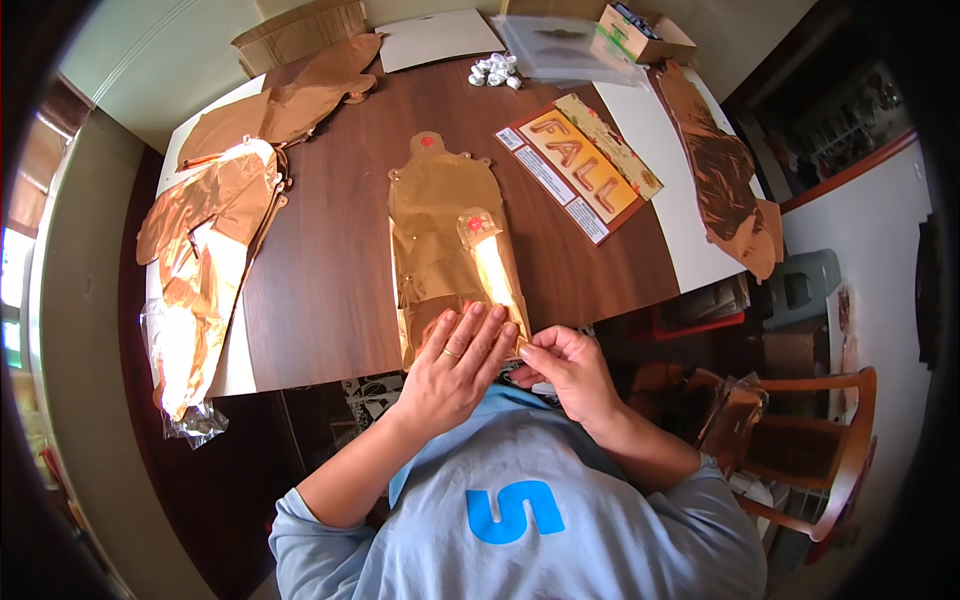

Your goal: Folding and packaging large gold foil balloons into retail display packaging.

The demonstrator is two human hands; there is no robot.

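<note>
A flat copper-gold foil balloon [430,235] lies lengthwise in front of me, its rounded tabbed end pointing away and a red spot on the tab. A small clear piece with a red mark [475,226] rests on its right half. My left hand [455,355] presses flat on the near end, fingers stretched out side by side. At the near right corner, my right hand [565,370] pinches the foil edge between thumb and fingers. Part of the near edge is hidden under my hands.
More foil balloons lie in a stack [215,215] at the left and in another pile [715,170] at the right. Beyond are a printed card [580,165], white ribbon rolls [494,70], clear plastic sheets [560,45] and a small box [645,40]. A wooden chair [850,440] stands right.
</note>
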